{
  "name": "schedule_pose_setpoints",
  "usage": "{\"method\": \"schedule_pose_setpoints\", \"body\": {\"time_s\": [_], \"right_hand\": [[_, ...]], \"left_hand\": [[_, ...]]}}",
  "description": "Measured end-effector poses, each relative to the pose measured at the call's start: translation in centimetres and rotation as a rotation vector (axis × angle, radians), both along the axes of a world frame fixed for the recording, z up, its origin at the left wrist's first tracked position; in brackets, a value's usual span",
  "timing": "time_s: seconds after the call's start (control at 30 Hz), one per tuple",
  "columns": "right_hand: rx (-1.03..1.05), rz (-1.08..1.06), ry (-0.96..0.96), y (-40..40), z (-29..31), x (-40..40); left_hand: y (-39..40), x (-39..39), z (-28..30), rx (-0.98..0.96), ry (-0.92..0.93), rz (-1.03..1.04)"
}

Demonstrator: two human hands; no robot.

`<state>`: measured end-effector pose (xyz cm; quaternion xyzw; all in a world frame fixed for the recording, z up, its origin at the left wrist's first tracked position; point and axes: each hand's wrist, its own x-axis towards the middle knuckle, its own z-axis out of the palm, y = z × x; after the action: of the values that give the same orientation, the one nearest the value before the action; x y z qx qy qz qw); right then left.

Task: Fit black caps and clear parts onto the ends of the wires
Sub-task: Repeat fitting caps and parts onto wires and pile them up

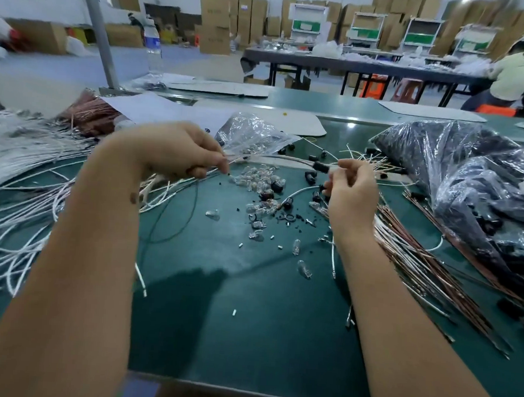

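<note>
Head view is showing the left hand pinching a pair of wires that are running level across to the right hand, whose fingers are curling round the far end just beyond a black cap. Long axis is lying hand to hand, with the cap sitting just left of the right grip, so that hand is nearer. Loose clear parts are lying below the span, between both grips.
</note>
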<state>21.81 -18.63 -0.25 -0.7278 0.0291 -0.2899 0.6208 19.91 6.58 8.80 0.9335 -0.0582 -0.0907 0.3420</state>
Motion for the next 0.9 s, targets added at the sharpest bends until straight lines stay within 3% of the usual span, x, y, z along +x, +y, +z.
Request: {"method": "schedule_pose_setpoints", "body": {"time_s": [0.13, 0.2, 0.4, 0.5, 0.57, 0.67, 0.77, 0.9], "right_hand": [[-0.088, -0.045, 0.007, -0.3, 0.1, 0.1], [-0.125, -0.083, 0.047, -0.9, 0.1, 0.3], [-0.248, -0.172, 0.159, -2.1, -0.2, 0.5], [-0.339, -0.21, 0.198, -2.6, -0.2, 0.5], [-0.324, -0.221, 0.211, -3.0, -0.1, 0.5], [-0.262, -0.273, 0.211, -3.7, 0.2, 0.5], [-0.256, -0.365, 0.243, -4.7, 0.4, 0.4], [-0.437, -0.409, 0.319, -5.4, 0.3, 0.6]], "left_hand": [[3.9, 1.3, 0.4, 0.027, -0.56, 0.477], [5.0, 2.6, -1.4, 0.175, -0.671, 0.629], [7.9, 4.3, -8.8, 0.719, -0.338, 0.568], [8.2, 4.1, -9.7, 0.855, -0.305, 0.568], [7.6, 4.4, -9.1, 0.807, -0.335, 0.619], [5.0, 5.0, -7.5, 0.626, -0.527, 0.626], [-0.5, 5.3, -6.1, 0.44, -0.688, 0.5], [-9.0, 4.8, -6.3, 0.197, -0.695, 0.261]]}}
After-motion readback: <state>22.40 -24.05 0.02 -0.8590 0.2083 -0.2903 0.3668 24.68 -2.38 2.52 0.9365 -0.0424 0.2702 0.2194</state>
